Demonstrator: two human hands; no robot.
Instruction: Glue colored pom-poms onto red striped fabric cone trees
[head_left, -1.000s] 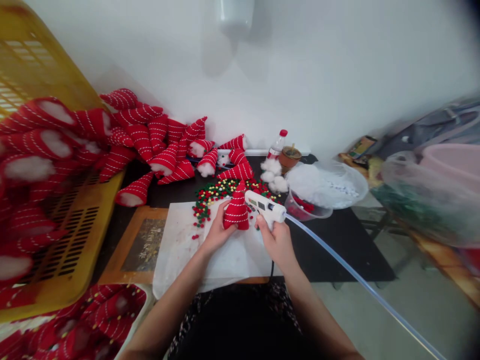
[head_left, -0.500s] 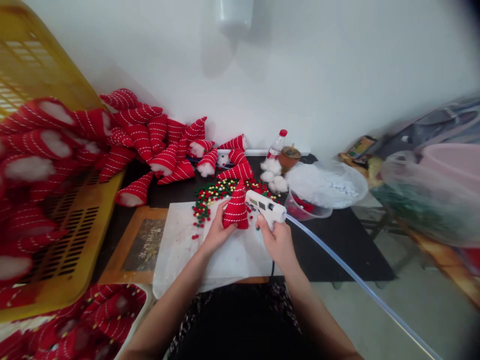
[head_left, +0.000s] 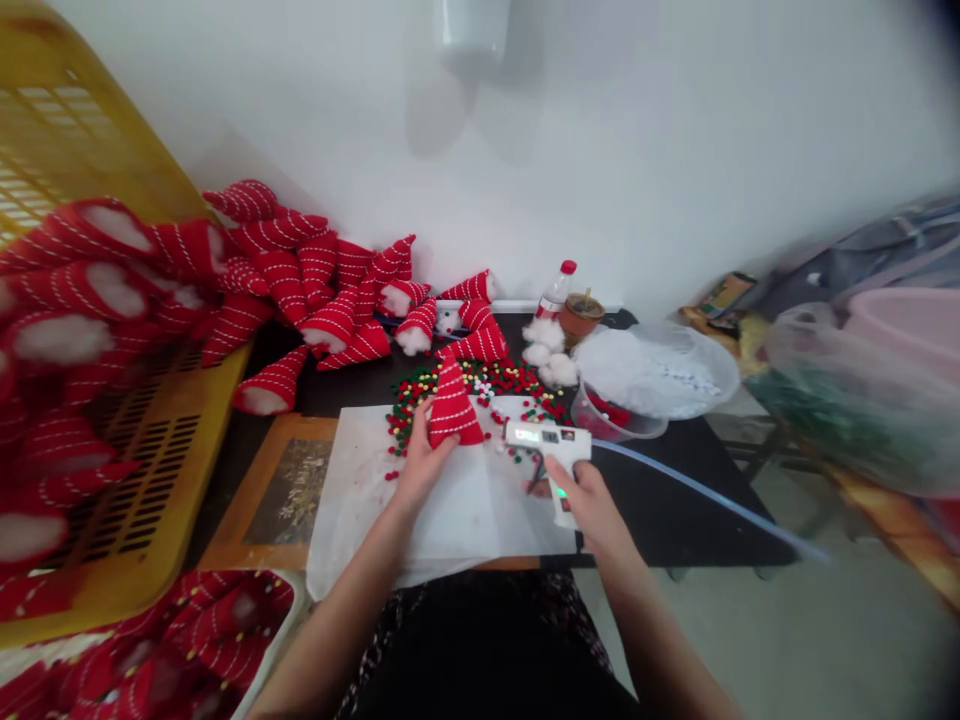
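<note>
My left hand (head_left: 424,458) grips a red cone hat (head_left: 454,408) with white dashed stripes, its tip pointing up, above a white sheet (head_left: 360,500). To the right, my right hand (head_left: 581,500) is closed round the handle of a white glue gun (head_left: 551,440). The gun's nozzle points left toward the hat, with a gap between them. A clear tube (head_left: 690,487) runs from the gun's back to the right. Small red, green, yellow and white pompoms (head_left: 405,410) lie scattered behind and beside the hat.
Many stuffed red cones (head_left: 281,285) are piled at the left, some in a yellow crate (head_left: 161,480). A bottle (head_left: 555,290), a brown pot (head_left: 581,315), white fluff (head_left: 546,350) and a clear tub (head_left: 615,420) stand behind on the right. A framed panel (head_left: 255,490) lies left of the sheet.
The hat has moved left and slightly up in my left hand. My right hand has drawn the glue gun right and down, away from the hat, and turned it more level.
</note>
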